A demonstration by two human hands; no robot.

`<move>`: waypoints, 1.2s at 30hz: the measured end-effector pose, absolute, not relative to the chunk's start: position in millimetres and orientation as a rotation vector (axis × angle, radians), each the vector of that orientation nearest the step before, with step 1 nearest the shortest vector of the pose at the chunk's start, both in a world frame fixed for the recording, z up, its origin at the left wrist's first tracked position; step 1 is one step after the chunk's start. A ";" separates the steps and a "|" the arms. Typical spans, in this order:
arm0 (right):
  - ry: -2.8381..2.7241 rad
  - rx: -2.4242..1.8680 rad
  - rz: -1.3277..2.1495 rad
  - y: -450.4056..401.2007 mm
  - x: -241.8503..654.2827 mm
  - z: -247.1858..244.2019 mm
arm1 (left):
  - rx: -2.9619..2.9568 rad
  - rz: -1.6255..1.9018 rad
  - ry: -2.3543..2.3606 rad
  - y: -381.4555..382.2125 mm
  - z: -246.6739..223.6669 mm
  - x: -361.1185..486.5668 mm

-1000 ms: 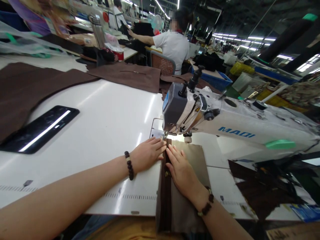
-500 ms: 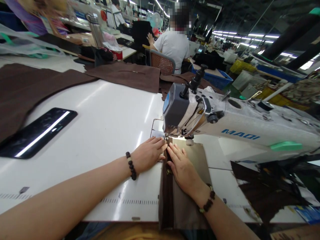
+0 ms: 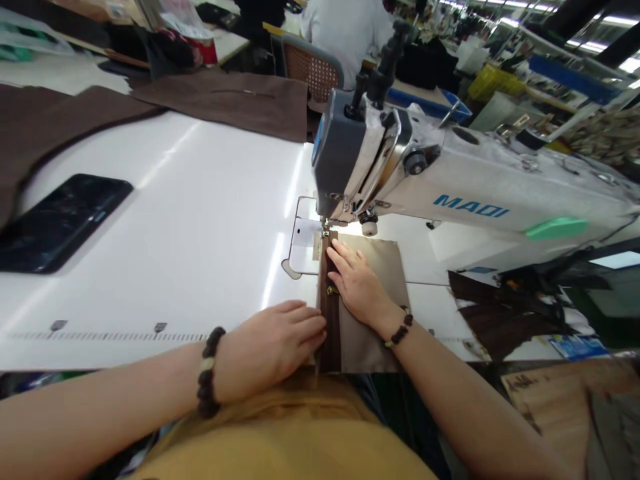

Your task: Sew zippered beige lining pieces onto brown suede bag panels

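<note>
A dark brown zipper strip (image 3: pixel 331 343) with a brass slider runs from the table's front edge up to the presser foot (image 3: pixel 326 231) of the sewing machine (image 3: pixel 450 170). Along its right side lies a khaki fabric piece (image 3: pixel 367 350). My left hand (image 3: pixel 273 340) is closed at the strip's left edge near the front, its curled fingers pinching that edge; the thumb is hidden. Flat on the khaki piece rests my right hand (image 3: pixel 359 283), fingers stretched toward the needle area and fingertips on the strip, just above the slider.
A black phone (image 3: pixel 63 223) lies on the white table (image 3: pixel 200 233) at left. Brown fabric panels (image 3: pixel 240 100) stretch along the back. Dark scraps (image 3: pixel 495 320) are on the right. Beyond the machine sits a person in a white shirt (image 3: pixel 345 33) on a chair (image 3: pixel 313 70).
My left hand has moved from beside the presser foot back toward the table's front edge, its fingers now curled. My right hand stays flat on the khaki piece. The view has tilted down.
</note>
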State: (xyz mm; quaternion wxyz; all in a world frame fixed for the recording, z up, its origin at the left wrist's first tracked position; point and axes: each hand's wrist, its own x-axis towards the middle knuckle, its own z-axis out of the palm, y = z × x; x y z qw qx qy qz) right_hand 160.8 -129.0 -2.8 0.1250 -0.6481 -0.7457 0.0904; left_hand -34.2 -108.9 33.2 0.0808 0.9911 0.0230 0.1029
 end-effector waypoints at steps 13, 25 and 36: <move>-2.195 -1.870 0.245 -128.8 160.2 -3.5 | 2.897 0.559 0.088 -136.1 9.0 -35.5; -2.235 -1.921 0.223 -128.1 158.6 -2.9 | 2.851 0.679 0.290 -149.2 2.5 -33.7; -2.256 -1.936 0.212 -128.0 158.8 -2.2 | 2.738 0.761 0.298 -151.1 0.7 -33.3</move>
